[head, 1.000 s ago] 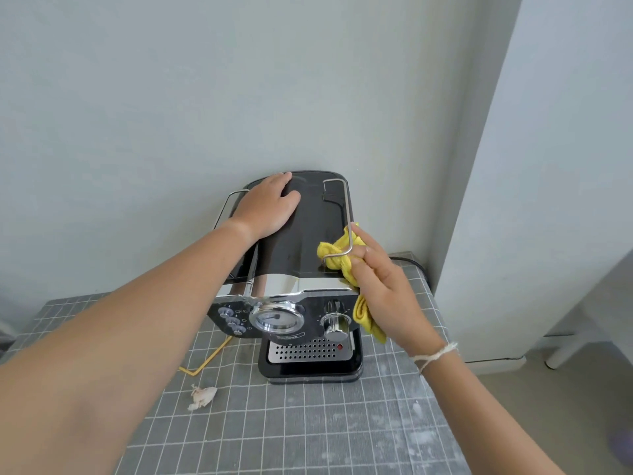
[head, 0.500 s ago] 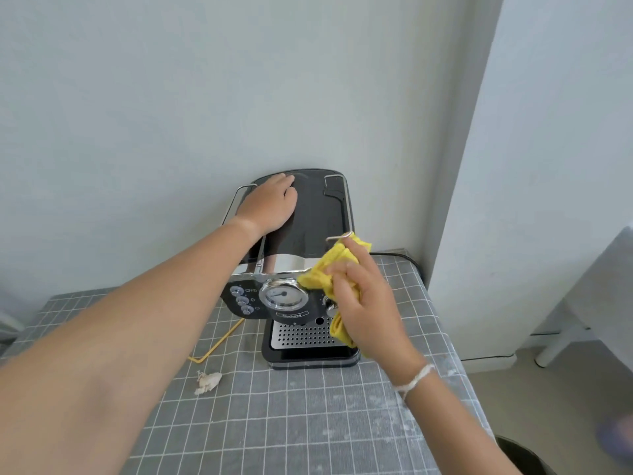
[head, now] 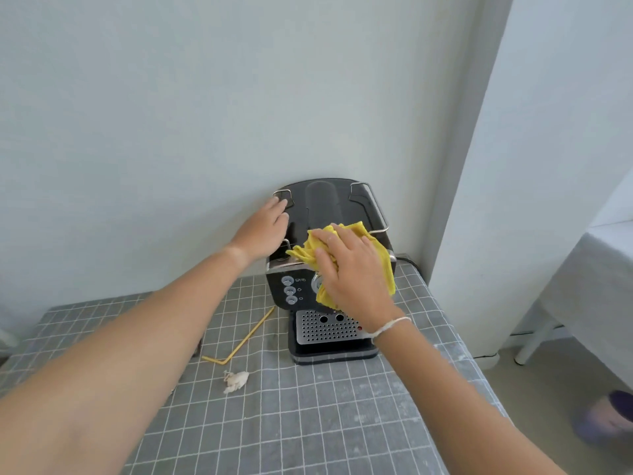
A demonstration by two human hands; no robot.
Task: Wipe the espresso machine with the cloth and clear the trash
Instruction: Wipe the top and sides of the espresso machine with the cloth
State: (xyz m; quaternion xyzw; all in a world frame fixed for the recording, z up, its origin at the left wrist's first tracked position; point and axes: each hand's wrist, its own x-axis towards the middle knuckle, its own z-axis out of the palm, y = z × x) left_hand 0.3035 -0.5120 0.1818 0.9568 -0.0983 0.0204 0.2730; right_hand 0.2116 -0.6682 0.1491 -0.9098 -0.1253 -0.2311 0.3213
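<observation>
Your right hand (head: pixel 356 269) presses the yellow cloth (head: pixel 378 255) flat against the front top edge of the espresso machine (head: pixel 325 207), covering its gauge. Your left hand (head: pixel 263 231) lies open on the machine's left top side. On the counter (head: pixel 308 423), a bent yellow straw (head: pixel 245 339) and a crumpled paper scrap (head: pixel 236 380) lie left of the drip tray (head: pixel 325 329).

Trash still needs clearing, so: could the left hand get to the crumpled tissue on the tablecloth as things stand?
Probably yes. The left hand holds nothing, only resting on the espresso machine. The crumpled tissue lies in the open beside the yellow straw, with nothing covering it.
</observation>
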